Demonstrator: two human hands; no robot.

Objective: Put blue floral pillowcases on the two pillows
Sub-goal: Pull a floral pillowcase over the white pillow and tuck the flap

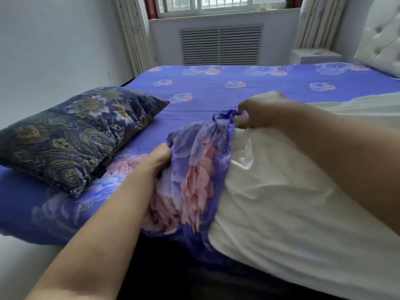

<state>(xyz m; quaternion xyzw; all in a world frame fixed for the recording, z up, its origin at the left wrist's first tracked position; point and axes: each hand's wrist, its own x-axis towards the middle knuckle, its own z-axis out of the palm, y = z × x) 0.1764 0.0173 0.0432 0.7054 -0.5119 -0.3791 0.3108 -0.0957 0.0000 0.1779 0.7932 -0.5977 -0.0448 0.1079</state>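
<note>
A bare white pillow [281, 202] lies across the near right of the bed. A blue floral pillowcase [194, 169] with pink flowers is bunched over its left end. My left hand [159, 156] grips the case's near edge. Farther back, my right hand [259, 113] pinches the case's far edge against the pillow's corner. A second pillow [75, 135] in a dark navy paisley cover rests on the bed at the left.
The bed carries a blue floral sheet [238, 89]. A white tufted headboard [381, 37] stands at the right, with a white nightstand [313, 56] beside it. A slatted radiator cover [220, 45] sits under the window, and a white wall runs along the left.
</note>
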